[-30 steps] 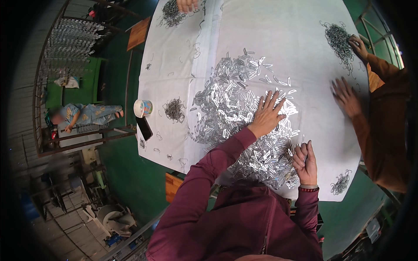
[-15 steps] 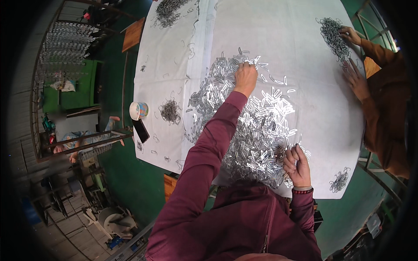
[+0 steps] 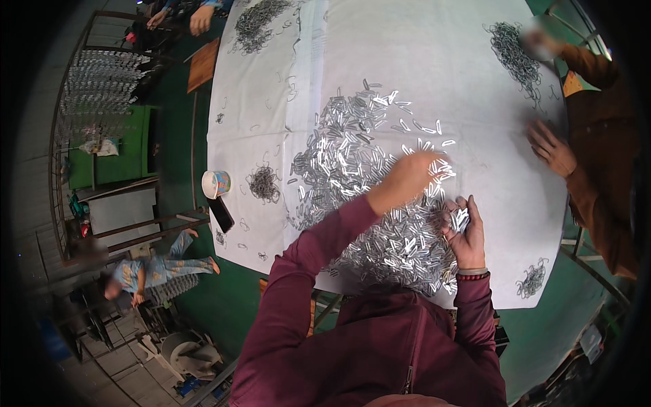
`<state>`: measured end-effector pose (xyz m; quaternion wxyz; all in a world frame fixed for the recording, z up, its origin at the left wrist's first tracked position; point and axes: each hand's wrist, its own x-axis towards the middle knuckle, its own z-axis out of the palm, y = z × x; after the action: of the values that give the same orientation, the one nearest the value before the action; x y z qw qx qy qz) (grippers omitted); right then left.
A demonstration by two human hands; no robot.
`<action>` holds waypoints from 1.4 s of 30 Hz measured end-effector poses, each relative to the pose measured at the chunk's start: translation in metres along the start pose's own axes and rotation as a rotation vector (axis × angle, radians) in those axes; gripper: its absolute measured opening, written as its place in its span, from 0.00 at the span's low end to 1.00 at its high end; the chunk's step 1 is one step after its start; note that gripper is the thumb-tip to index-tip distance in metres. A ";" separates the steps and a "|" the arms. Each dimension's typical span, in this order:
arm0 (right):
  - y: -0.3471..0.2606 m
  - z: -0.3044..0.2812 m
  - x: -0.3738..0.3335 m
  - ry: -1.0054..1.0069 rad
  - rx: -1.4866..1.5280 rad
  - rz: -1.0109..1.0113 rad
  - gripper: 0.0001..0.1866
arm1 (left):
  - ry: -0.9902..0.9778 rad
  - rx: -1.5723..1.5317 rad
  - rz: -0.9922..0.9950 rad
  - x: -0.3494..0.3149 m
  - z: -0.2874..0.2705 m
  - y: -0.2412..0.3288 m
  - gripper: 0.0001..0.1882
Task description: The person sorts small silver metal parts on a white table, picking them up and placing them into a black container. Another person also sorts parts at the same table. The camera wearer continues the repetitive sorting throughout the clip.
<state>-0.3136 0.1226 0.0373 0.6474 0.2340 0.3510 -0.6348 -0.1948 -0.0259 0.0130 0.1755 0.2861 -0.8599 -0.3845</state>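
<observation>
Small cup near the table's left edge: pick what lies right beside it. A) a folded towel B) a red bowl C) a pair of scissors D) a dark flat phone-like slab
D: the small cup stands at the white-covered table's left edge, with a dark flat slab just below it in the picture.
</observation>
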 end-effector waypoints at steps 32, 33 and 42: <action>0.015 -0.053 -0.059 -0.214 0.032 0.144 0.21 | 0.227 0.741 -0.541 -0.050 0.000 -0.113 0.34; 0.016 -0.054 -0.060 -0.216 0.031 0.140 0.21 | 0.406 0.788 -0.318 -0.051 -0.003 -0.098 0.27; 0.026 -0.045 -0.068 -0.229 0.104 0.123 0.20 | 0.347 0.591 0.015 -0.013 -0.010 -0.120 0.06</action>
<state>-0.2918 0.2026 0.0557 0.7077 0.2145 0.2266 -0.6340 -0.1370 -0.0885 -0.0729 0.2316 0.3797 -0.8934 -0.0630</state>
